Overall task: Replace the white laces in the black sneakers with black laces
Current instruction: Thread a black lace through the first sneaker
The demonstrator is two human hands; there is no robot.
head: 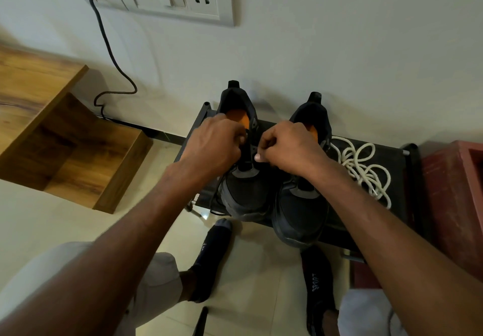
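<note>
Hands at frame centre, working over the left-hand sneaker [241, 179] of a black pair set on a low black rack [407, 179] against the wall. The left hand [217, 145] has its fingers curled at the sneaker's lacing area; what they pinch is hidden. The right hand [285, 147] is likewise curled, thumb and fingertips pressed together beside the same eyelets, apparently on a thin black lace [217, 199] that trails over the rack's front edge; the grip itself cannot be confirmed. The second sneaker [300, 213] sits just to the right, its toe overhanging the rack. White laces [363, 165] lie in a loose heap on the rack, right of the shoes. A wooden shelf [65, 139] stands at left, a red box [457, 205] at right; bare floor [258, 270] lies below.
</note>
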